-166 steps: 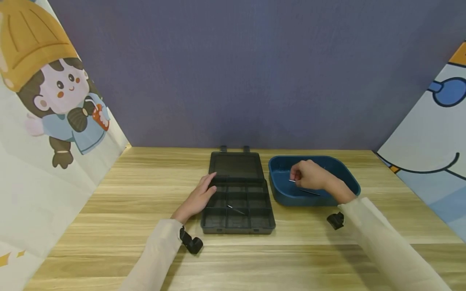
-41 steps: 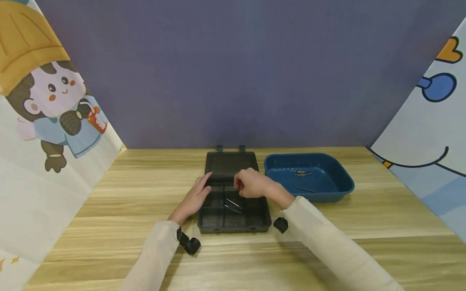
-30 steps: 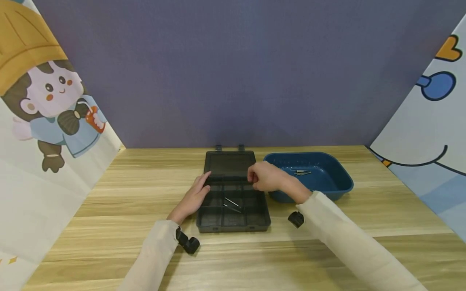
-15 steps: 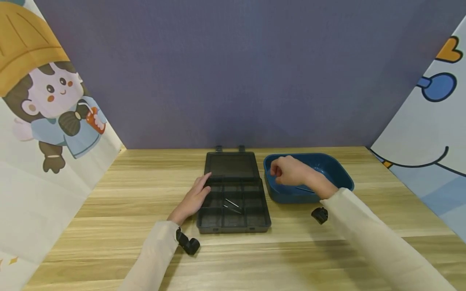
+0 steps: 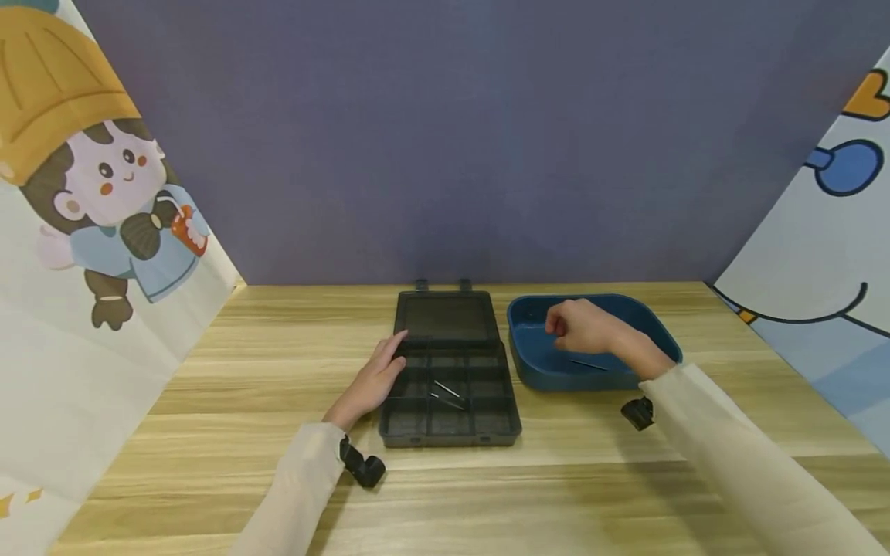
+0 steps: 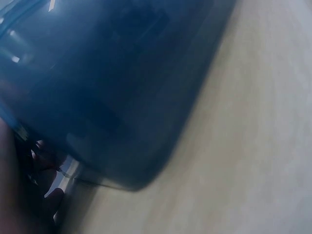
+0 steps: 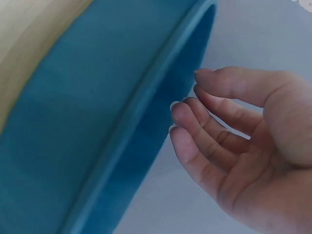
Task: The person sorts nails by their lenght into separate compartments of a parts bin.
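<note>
My left hand (image 5: pixel 372 383) rests along the left edge of a dark translucent compartment box (image 5: pixel 452 441), its fingers extended. Two thin, nail-like metal pieces (image 5: pixel 447 389) lie in the box's middle column, near the cross divider. Over the blue bin (image 5: pixel 556 381) hangs my right hand (image 5: pixel 587 327). Its fingers (image 7: pixel 187 146) are loosely curled in the right wrist view, with a gap to the thumb and nothing held. One dark, thin nail-like piece (image 5: pixel 589 364) lies on the bin floor, and the hand hides the floor behind it. Up close, the left wrist view shows the box's dark side (image 6: pixel 131 112).
The box lid (image 5: pixel 447 316) lies folded back behind the compartments. The bin stands just right of the box on a wood-grain table (image 5: pixel 445 502). A dark blue-grey panel (image 5: pixel 452 154) rises at the back, with printed white panels on both sides.
My right hand has moved right, from over the box to over the bin. The box holds two metal pieces where 5.5 seconds ago one showed. The left hand has stayed put.
</note>
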